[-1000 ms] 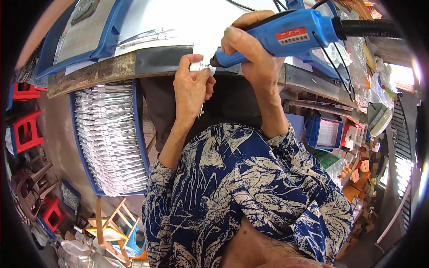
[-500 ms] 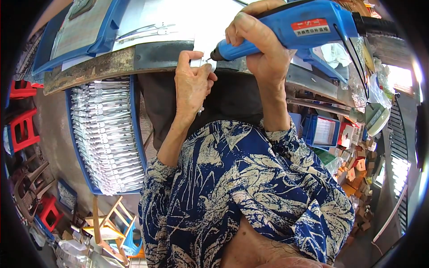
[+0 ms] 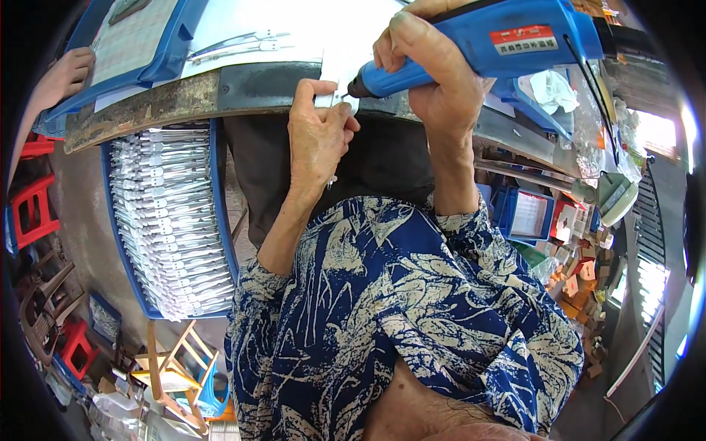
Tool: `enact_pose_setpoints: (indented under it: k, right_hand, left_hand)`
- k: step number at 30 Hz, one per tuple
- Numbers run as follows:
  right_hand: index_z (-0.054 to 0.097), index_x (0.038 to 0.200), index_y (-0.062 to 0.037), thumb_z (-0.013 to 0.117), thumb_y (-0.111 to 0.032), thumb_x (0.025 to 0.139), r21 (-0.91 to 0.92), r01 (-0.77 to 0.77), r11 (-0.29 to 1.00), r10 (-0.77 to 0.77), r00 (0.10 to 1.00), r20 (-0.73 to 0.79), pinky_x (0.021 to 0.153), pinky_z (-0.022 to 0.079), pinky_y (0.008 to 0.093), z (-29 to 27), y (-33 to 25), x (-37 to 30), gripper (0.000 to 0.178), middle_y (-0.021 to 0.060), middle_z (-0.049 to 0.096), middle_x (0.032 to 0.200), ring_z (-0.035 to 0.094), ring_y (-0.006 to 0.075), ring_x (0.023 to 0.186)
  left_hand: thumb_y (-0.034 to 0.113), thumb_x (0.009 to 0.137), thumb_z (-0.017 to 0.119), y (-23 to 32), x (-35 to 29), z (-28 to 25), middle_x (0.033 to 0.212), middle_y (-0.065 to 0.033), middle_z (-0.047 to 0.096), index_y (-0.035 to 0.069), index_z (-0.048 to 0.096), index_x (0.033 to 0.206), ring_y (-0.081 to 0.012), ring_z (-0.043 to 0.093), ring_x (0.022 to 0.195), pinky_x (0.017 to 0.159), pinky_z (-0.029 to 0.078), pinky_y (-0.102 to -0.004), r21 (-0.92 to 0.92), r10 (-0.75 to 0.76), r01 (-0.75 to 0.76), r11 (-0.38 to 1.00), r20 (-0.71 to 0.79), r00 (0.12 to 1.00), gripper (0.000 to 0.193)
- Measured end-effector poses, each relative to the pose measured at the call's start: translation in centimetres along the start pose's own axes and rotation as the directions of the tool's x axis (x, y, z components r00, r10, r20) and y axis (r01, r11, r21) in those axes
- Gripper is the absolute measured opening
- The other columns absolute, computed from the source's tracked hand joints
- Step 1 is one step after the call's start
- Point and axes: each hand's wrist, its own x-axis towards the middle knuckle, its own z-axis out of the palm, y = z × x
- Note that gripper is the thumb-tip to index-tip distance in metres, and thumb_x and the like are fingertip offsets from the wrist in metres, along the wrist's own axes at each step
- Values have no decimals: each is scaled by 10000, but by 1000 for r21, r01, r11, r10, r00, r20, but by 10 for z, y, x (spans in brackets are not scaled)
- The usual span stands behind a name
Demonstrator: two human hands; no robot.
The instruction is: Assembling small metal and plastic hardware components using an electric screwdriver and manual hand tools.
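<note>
Driver at the Part

The left hand pinches the white part at the table edge; mostly hidden, its long axis seems to run toward the body. The right hand grips the driver, which slants, tip pointing left and slightly nearward at the part. This piece looks midway. Beyond lie two loose pieces; lower left, a bin holds many, done or waiting unclear.

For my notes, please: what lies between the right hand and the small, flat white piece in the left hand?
The head view shows the front of the blue cylindrical power tool, with its dark tip.
</note>
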Motion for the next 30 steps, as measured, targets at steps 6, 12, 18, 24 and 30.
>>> enact_pose_setpoints:
  k: [6,12,18,24,30]
  right_hand:
    - [554,793,8,694,-82,713,-44,52,998,-59,985,-163,480,454,228,14,-14,11,184,81,575,623,546,124,502]
    - [574,657,-23,687,-29,675,-406,496,768,-501,859,102,465,404,240,20,-1,18,115,16,549,596,499,115,494]
    - [584,866,-9,594,-21,784,-599,500,625,-397,865,307,482,441,244,5,8,11,83,51,530,641,554,160,532]
    - [584,723,-6,706,-69,689,-469,173,866,-211,977,-28,475,423,235,27,-11,3,142,40,564,638,531,112,541]
    - [575,743,-2,698,-77,705,-229,-271,935,196,933,-301,465,423,232,36,-29,8,149,45,567,625,532,119,505]
  left_hand:
    - [14,836,526,2,-2,5,583,-51,551,29,426,1008,-59,468,452,361,330,-184,-38,-3,2,999,-21,1000,200]
    - [19,837,524,-5,3,1,575,-48,545,29,432,999,-65,466,447,358,333,-197,-25,7,-8,1000,-44,999,186]
    - [19,840,519,4,1,3,580,-60,556,35,436,1002,-69,466,440,353,332,-202,-6,16,-17,1000,-39,999,182]
    - [14,842,507,-5,3,0,585,-60,554,35,427,1001,-69,461,436,348,328,-206,15,15,-14,1000,-42,999,179]
    - [10,836,505,-3,0,2,592,-61,554,34,423,1002,-63,458,442,348,324,-200,15,24,-24,1000,-36,999,187]
